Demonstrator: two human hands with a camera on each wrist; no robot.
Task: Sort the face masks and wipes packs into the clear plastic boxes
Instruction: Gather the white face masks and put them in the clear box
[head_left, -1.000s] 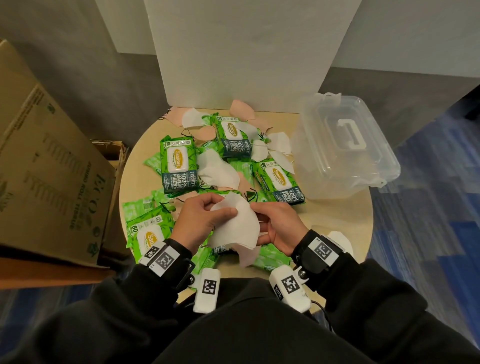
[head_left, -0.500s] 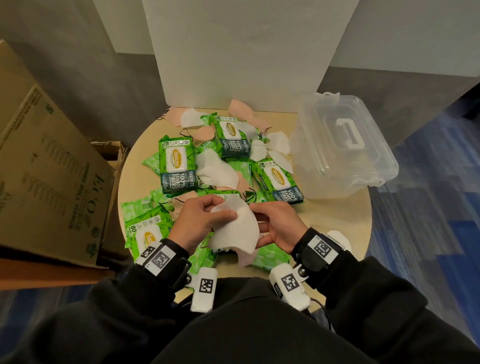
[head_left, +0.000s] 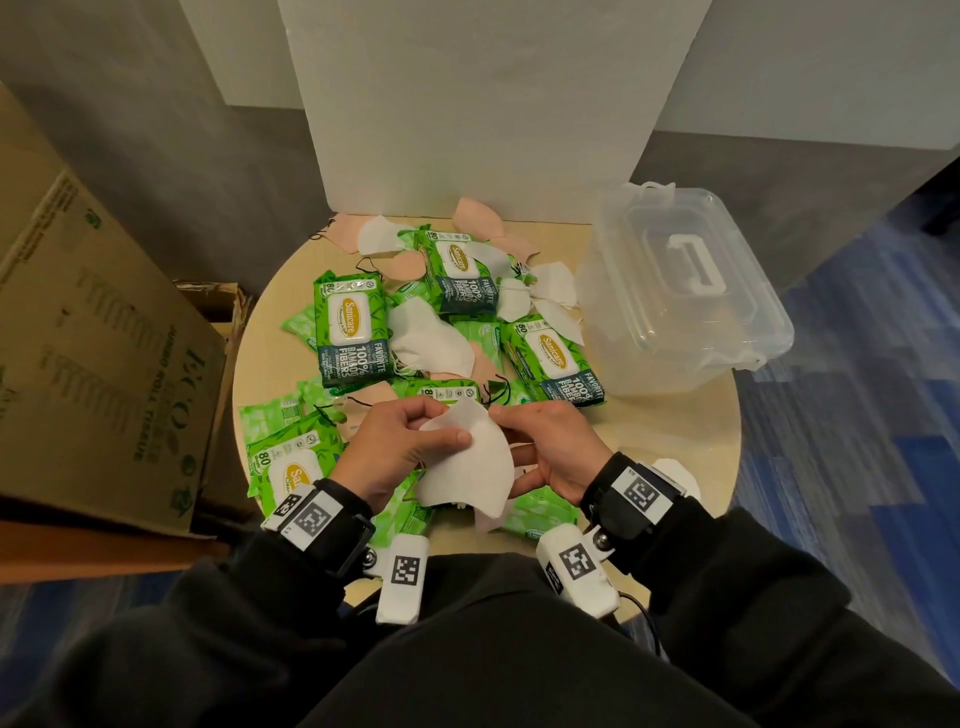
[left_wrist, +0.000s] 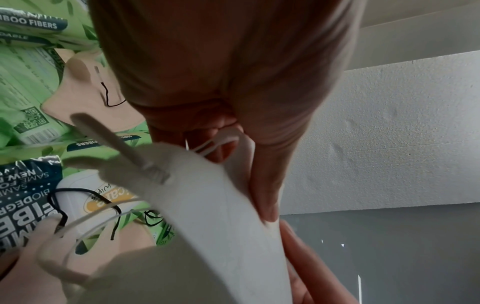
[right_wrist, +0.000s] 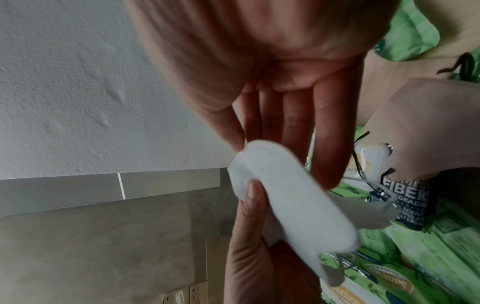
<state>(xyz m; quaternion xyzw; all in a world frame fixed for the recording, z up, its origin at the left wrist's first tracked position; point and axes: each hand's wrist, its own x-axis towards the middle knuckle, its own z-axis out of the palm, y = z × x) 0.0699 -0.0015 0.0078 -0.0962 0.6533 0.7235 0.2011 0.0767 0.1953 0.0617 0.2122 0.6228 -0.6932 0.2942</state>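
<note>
Over the near middle of the round table (head_left: 670, 436), both hands hold one white face mask (head_left: 467, 467). My left hand (head_left: 441, 431) pinches its upper left edge, thumb on top. At the upper right edge my right hand (head_left: 511, 447) pinches it, fingers behind. The left wrist view has the left hand (left_wrist: 233, 131) gripping the mask (left_wrist: 207, 205) and its ear loops. In the right wrist view, the right hand (right_wrist: 259, 142) has its thumb on the mask (right_wrist: 291, 195). Green wipes packs (head_left: 350, 330) and loose masks (head_left: 431, 343) lie beyond. A clear plastic box (head_left: 685, 291) stands at the right, lid shut.
A large cardboard box (head_left: 104, 338) stands close on the left of the table. A white panel (head_left: 467, 104) rises behind it. More wipes packs (head_left: 291, 462) lie under my left wrist. Another white mask (head_left: 675, 470) lies by my right wrist. Blue carpet (head_left: 857, 467) lies to the right.
Both hands keep hold of the white mask in the same spot. They have drawn slightly together, so the mask looks narrower than before.
</note>
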